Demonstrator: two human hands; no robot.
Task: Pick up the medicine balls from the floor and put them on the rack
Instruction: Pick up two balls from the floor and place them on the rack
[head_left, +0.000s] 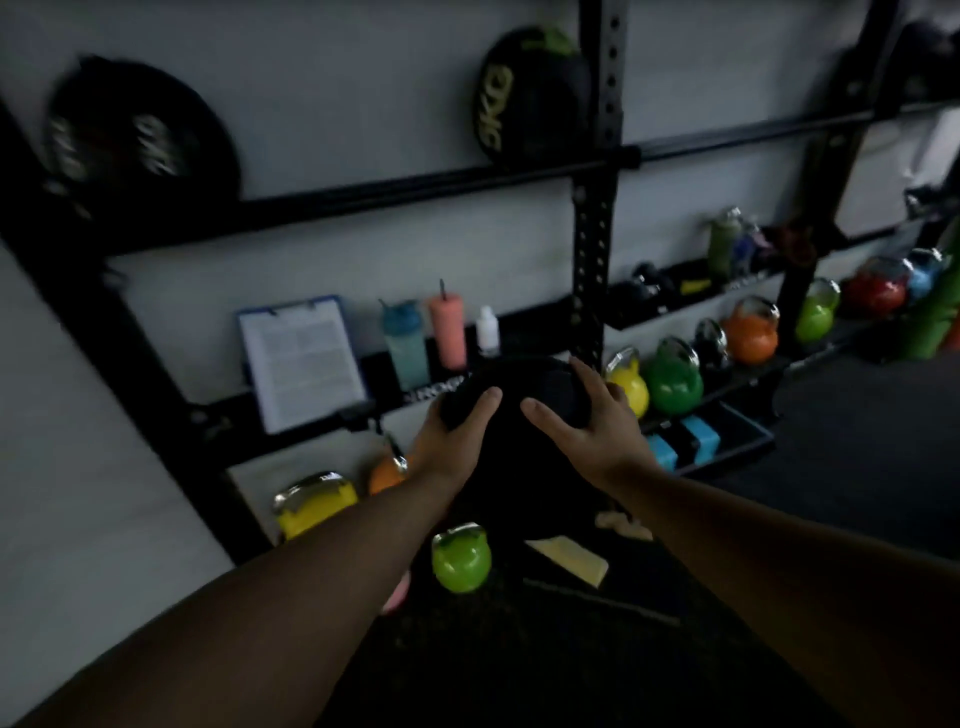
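Note:
A large black medicine ball (514, 452) is held in front of me, between both hands, below the rack's upper rail. My left hand (451, 440) grips its left side with the thumb on top. My right hand (589, 421) clasps its right side with spread fingers. Two other black medicine balls sit on the black rack's upper rail (415, 184): one at the far left (137, 137), one with yellow lettering (530, 96) beside the upright post (597, 208). The held ball's lower part merges with the dark floor.
A lower shelf holds a clipboard (301, 361), a blue shaker (405, 340), a pink cup (448, 330) and a small white bottle (487, 330). Coloured kettlebells line the bottom shelf right (672, 376); yellow (314, 501) and green (461, 558) kettlebells stand lower left.

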